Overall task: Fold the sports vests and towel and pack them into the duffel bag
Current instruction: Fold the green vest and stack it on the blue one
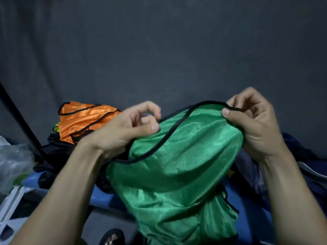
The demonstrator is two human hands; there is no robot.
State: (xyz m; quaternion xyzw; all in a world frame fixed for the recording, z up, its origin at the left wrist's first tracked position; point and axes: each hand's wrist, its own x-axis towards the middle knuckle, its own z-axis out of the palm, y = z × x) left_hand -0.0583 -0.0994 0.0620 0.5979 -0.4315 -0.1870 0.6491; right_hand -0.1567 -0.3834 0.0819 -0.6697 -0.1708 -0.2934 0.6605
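Left hand (123,128) pinching the black-trimmed edge of the green vest (177,165), right hand (254,124) gripping the same trim. Vest held up above the blue surface (99,195), hanging toward its near edge. Orange vest (85,119) heaped on dark clothes (53,156) at the far left; clear plastic bag (14,161) at the left edge.

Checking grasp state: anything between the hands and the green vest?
Nothing visible. The left hand and right hand both pinch the green vest directly at its black-trimmed top edge.
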